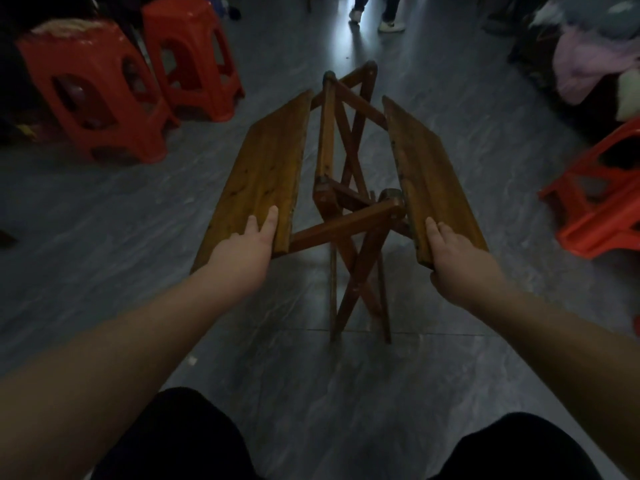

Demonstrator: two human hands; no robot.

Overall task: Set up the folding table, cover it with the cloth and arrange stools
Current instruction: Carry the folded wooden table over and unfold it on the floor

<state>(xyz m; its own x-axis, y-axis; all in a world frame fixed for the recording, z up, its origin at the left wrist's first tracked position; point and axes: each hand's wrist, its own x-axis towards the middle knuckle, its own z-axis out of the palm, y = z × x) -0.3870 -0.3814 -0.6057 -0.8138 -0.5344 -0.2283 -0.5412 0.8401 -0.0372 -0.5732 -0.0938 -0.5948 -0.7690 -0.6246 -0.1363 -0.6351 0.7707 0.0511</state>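
The brown wooden folding table stands on crossed legs in the middle of the grey floor, partly unfolded. Its two top boards tilt apart with a wide gap between them. My left hand grips the near end of the left board, fingers lying on top. On the other side, my right hand holds the near end of the right board. Two red plastic stools stand at the back left. A third red stool lies tipped at the right edge. No cloth shows.
A person's feet in white shoes stand at the far end of the floor. A heap of pale clothing or bags sits at the back right. My dark trouser legs fill the bottom of the view.
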